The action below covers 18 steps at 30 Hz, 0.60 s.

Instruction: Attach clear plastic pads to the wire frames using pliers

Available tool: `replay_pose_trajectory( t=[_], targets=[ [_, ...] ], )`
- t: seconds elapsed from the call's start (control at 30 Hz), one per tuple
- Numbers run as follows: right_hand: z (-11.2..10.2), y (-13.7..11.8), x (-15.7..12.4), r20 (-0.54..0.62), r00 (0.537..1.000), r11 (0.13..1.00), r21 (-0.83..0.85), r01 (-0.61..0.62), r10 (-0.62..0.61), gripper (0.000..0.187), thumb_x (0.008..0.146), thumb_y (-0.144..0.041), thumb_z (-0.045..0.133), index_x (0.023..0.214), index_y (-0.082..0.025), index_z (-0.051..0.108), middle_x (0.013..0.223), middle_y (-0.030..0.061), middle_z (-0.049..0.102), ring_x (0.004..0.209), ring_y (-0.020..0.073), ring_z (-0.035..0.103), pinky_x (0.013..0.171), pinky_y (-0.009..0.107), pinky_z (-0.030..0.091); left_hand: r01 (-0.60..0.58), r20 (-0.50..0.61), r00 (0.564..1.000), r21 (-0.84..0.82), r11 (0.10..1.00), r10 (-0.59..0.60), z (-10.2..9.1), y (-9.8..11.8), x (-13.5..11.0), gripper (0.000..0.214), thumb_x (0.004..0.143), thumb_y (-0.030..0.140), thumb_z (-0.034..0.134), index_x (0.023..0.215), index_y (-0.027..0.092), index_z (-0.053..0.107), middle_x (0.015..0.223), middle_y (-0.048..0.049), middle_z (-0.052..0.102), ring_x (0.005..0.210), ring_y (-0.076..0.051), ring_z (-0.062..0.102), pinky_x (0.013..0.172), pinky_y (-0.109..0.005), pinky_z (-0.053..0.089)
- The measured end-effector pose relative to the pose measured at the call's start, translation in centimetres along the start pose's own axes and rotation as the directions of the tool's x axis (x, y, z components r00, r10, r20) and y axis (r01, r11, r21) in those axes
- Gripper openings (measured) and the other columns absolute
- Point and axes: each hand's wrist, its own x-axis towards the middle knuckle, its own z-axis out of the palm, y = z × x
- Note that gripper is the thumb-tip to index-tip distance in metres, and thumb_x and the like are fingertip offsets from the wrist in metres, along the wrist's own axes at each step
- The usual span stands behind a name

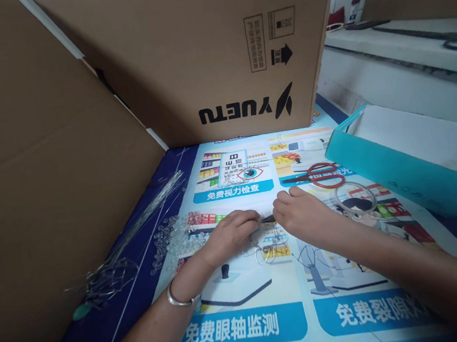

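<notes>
My left hand [235, 233], fingers pinched together, grips the end of a thin wire piece [264, 253]. Loops of this wire, with some clear beads on it, hang below the fingers onto the printed mat. My right hand [301, 209] is closed around a small tool that looks like pliers [268, 219]. Only the dark pointed tip shows; the handles are hidden in the fist. That tip points left and meets the left fingertips. Loose clear beads [170, 242] lie in a heap left of my left hand. Red-handled scissors [325, 175] rest just beyond my right hand.
A roll of clear line or tape [356, 198] lies beside my right forearm. Bundled thin wires [143, 218] lie at the left. Tall cardboard panels [207, 48] stand behind and left. An open teal box [400, 169] is at the right, below a ledge [403, 46].
</notes>
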Motion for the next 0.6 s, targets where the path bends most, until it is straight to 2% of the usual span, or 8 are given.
replay_pose_trajectory(
  t=[0.33, 0.6],
  targets=[
    [-1.05, -0.12, -0.74, -0.003, 1.000, 1.000, -0.015, 0.006, -0.006, 0.013, 0.085, -0.011, 0.045, 0.082, -0.014, 0.057, 0.078, 0.0054, 0.053, 0.079, 0.0197, 0.041, 0.068, 0.033, 0.025, 0.000, -0.055, 0.999, -0.009, 1.000, -0.001, -0.16, -0.08, -0.25, 0.022, 0.080, 0.010, 0.046, 0.095, 0.020, 0.060, 0.111, -0.0064, 0.057, 0.092, -0.016, 0.056, 0.081, -0.032, 0.047],
    [-0.48, -0.49, -0.81, -0.021, 1.000, 1.000, -0.002, 0.016, -0.016, 0.015, 0.086, -0.012, 0.042, 0.087, -0.013, 0.057, 0.079, 0.0059, 0.053, 0.080, 0.0203, 0.041, 0.068, 0.034, 0.025, 0.017, -0.059, 0.998, -0.002, 1.000, -0.018, 0.26, -0.24, -0.41, 0.021, 0.082, 0.010, 0.046, 0.094, 0.020, 0.060, 0.111, -0.0056, 0.058, 0.093, -0.016, 0.056, 0.081, -0.031, 0.047]
  ],
)
